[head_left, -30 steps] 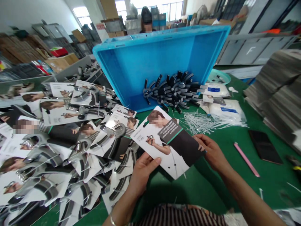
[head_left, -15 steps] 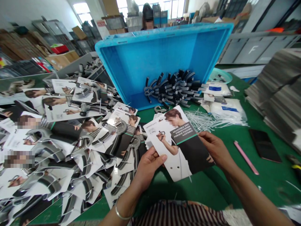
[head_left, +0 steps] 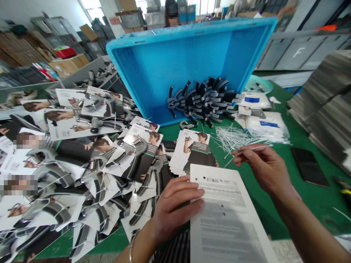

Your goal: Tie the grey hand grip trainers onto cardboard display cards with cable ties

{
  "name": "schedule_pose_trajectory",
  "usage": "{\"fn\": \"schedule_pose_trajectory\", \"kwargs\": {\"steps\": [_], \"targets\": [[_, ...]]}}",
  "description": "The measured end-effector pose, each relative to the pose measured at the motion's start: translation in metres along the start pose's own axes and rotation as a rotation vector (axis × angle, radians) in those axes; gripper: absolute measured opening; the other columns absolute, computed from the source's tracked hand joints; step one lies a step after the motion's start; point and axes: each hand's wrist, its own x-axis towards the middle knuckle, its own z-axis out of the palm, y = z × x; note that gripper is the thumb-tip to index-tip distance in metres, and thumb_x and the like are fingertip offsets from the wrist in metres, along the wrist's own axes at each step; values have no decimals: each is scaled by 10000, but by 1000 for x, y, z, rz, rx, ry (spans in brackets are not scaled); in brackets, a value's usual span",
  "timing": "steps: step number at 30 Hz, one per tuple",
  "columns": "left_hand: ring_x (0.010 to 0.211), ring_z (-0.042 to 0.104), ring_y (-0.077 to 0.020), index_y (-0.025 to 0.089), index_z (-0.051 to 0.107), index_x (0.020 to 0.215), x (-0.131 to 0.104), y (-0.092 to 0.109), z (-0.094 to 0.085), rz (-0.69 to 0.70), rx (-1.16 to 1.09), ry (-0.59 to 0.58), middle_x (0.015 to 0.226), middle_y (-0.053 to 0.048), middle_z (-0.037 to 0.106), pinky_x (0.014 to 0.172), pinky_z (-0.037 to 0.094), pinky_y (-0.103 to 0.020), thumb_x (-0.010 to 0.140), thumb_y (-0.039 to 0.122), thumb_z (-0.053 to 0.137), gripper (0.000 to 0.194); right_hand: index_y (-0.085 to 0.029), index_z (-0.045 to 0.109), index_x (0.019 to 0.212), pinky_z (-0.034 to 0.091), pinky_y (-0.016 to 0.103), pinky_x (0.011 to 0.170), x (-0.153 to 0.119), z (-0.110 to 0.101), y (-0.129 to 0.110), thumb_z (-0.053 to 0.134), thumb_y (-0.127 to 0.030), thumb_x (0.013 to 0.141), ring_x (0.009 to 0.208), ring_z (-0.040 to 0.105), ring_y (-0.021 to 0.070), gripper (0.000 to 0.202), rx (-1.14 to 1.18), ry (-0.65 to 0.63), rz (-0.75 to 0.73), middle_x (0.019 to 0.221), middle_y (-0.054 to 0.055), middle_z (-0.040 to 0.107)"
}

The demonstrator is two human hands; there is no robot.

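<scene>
My left hand (head_left: pixel 178 208) grips a printed cardboard backing card (head_left: pixel 216 219) by its left edge, fingers over the text side and thumb hidden. The card's back, with lines of print and small punched holes, faces me. To its right, my right hand (head_left: pixel 263 168) pinches a thin white cable tie (head_left: pixel 229 160). A pile of loose white cable ties (head_left: pixel 233 137) lies just beyond that hand. Behind the held card, a stack of backing cards (head_left: pixel 192 151) rests picture side up on the green table.
A blue crate (head_left: pixel 175 65) tipped on its side holds grey-and-black hand grips (head_left: pixel 203 100). Many carded hand grips (head_left: pixel 95 175) cover the left side. At right are bagged ties (head_left: pixel 264 126), a phone (head_left: pixel 309 166), pliers (head_left: pixel 344 190) and stacked grey sheets (head_left: pixel 323 98). A person (head_left: pixel 172 14) is beyond the crate.
The card has been turned from its picture side to its printed back and brought lower, nearer me. My right hand has let go of it and now has a cable tie.
</scene>
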Motion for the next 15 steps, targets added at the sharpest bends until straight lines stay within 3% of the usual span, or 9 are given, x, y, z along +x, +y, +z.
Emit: {"fn": "schedule_pose_trajectory", "kwargs": {"steps": [6,15], "targets": [[1083,648,-230,185,621,1175,2,10,-3,57,81,11,1054,-85,739,1006,519,-486,843,80,647,349,-252,637,925,604,391,675,-18,11,-32,651,-317,890,673,691,195,75,56,-113,-18,892,54,738],[1147,616,-245,185,578,1267,-6,10,0,74,62,-63,1117,-106,721,1038,495,-501,844,69,650,445,-280,633,1006,610,387,696,-32,28,-52,569,-245,946,726,715,203,95,58,-307,-76,941,49,743]]}}
